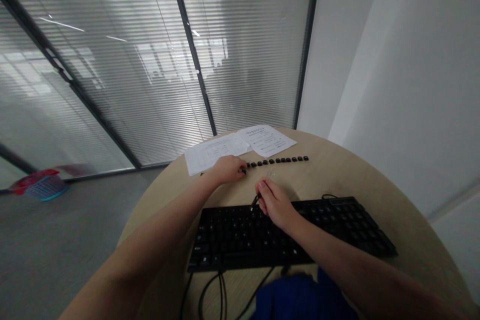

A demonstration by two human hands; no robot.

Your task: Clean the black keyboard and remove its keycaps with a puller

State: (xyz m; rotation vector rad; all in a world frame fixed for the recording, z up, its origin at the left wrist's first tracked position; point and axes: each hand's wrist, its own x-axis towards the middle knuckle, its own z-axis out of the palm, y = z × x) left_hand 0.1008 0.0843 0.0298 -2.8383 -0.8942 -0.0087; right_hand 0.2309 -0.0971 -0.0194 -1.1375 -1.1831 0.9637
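On the table (330, 167), a black keyboard (258, 240) lies below the right hand (276, 203), which is closed around a small tool (255, 201); the left hand (229, 169), beyond the keyboard, curls at the left end of a row of loose keys (277, 160), its grip unclear.

A glass partition with pale, finely slatted horizontal blinds (258, 60) fills the upper left and upper centre, divided by slim dark metal posts (205, 95); bright streaks of light show on it at upper left. A plain white wall (423, 85) takes the upper right. At the left edge, a red and blue latticed plastic basket (44, 186) stands on the grey floor (93, 210). Near the centre, white printed paper sheets (266, 141) lie on a round, light wood-coloured tabletop (337, 170).
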